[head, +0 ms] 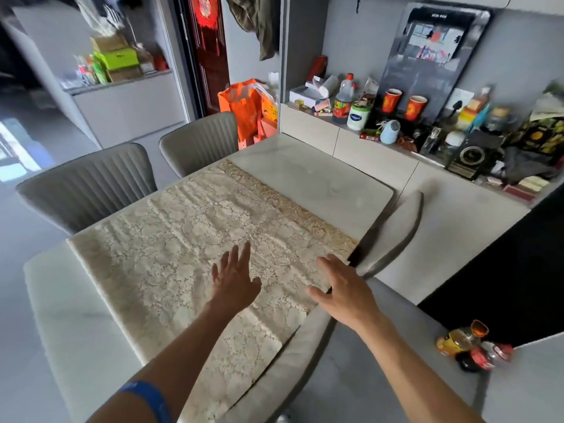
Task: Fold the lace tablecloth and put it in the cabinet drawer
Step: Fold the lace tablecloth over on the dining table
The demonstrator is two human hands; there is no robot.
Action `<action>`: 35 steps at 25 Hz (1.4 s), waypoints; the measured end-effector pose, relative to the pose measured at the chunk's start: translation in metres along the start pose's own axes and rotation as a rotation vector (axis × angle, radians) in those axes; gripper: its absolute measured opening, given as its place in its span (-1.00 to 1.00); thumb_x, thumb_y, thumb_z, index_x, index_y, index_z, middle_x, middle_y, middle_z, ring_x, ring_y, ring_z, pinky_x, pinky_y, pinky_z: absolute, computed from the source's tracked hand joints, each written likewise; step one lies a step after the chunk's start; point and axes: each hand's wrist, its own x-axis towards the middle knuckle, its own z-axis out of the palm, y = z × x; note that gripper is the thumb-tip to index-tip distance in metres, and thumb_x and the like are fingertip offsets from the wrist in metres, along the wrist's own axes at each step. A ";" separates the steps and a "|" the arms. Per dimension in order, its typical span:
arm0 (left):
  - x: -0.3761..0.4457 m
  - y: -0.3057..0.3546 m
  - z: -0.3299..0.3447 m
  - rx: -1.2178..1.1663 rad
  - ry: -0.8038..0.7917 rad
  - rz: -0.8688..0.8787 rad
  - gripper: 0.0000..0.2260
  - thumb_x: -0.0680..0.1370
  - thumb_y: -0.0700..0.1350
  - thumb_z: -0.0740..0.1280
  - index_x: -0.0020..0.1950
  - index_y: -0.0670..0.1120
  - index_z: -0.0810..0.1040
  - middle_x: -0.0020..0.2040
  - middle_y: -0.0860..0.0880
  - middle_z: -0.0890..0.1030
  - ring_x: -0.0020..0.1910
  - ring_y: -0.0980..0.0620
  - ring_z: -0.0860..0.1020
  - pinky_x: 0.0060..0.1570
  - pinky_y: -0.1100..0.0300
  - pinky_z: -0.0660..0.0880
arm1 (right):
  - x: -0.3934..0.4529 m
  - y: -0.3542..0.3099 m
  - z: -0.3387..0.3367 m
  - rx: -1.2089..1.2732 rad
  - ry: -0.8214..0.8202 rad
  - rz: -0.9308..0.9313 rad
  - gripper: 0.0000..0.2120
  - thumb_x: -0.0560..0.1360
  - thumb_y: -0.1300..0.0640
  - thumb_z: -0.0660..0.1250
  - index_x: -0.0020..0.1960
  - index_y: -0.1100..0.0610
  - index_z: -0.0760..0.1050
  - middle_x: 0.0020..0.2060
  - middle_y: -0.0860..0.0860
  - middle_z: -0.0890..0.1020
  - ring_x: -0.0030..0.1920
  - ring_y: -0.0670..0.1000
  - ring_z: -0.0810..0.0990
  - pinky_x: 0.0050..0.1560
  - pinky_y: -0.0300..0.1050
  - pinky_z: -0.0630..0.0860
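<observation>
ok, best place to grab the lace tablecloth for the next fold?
Probably the near right edge of the lace tablecloth, where it overhangs the table. Pinch it from the right side: the rest lies flat, and the right hand is already there.

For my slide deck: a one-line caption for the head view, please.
Both hands, left and right, flat on the lace tablecloth across the table.

1. The lace tablecloth [189, 236] lies flat across the middle of the table [320, 178].
2. Both hands sit over its near edge, left hand [235, 280] left of the right hand [343, 290].
3. Two chairs [88, 184] are tucked in on the table's left.
4. A cluttered counter [396, 138] runs behind, on the right.
5. Bottles [471, 346] lie on the floor, right.
</observation>
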 end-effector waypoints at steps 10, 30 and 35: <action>0.165 0.038 0.023 -0.064 -0.020 -0.158 -0.15 0.52 0.02 0.26 0.56 0.03 -0.32 0.61 -0.12 -0.04 0.56 -0.18 -0.03 0.50 -0.23 -0.02 | 0.195 0.054 -0.016 0.020 -0.145 0.023 -0.43 0.56 -0.14 0.23 0.51 0.00 0.20 0.33 0.00 0.49 0.19 0.05 0.55 0.16 0.00 0.54; 0.340 0.006 0.140 -0.377 -0.072 -0.612 -0.37 0.47 -0.27 0.30 0.51 -0.01 0.24 0.49 -0.03 0.25 0.44 -0.07 0.31 0.36 -0.02 0.40 | 0.533 0.066 0.174 0.242 -0.332 0.089 -0.63 0.48 -0.10 0.35 0.16 0.08 0.38 -0.08 -0.01 0.51 -0.16 0.03 0.49 -0.16 -0.11 0.42; 0.340 0.014 0.138 -0.314 -0.078 -0.606 -0.43 0.49 -0.21 0.32 0.48 0.01 0.26 0.51 -0.01 0.24 0.46 -0.07 0.27 0.41 -0.08 0.33 | 0.543 0.071 0.172 0.220 -0.303 -0.010 -0.71 0.56 0.05 0.26 -0.32 0.08 0.36 -0.44 -0.05 0.49 -0.43 -0.03 0.45 -0.44 -0.19 0.30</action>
